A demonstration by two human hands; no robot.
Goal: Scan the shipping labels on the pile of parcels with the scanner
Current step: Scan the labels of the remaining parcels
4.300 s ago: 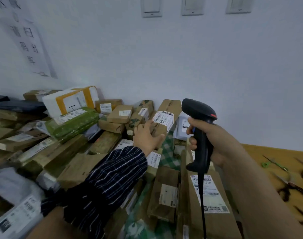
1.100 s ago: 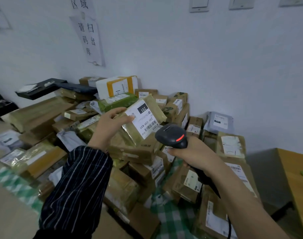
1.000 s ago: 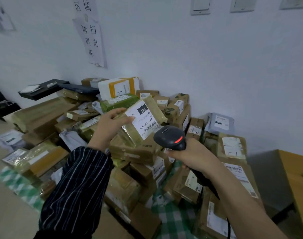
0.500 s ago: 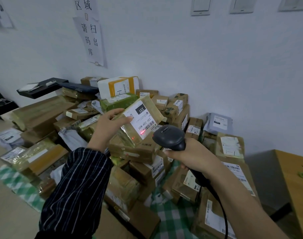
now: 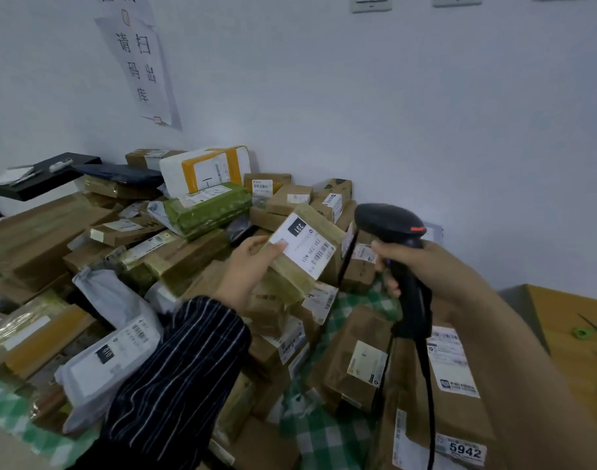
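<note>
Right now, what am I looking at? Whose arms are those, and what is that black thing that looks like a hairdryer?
This picture comes from a camera worn on a person's head, so you see what they see when they look down at their own hands. There is no robot here.

The left hand, with a striped sleeve, holds up a small parcel with a white label marked 231 facing up. The right hand grips a black scanner. It reads the stripy barcodes on labels, and a cable hangs from its handle.

Below lies a big pile of parcels: brown boxes, a green wrapped one, a white one with orange tape and grey bags, on a green checked cloth. A paper sign hangs on the wall.
</note>
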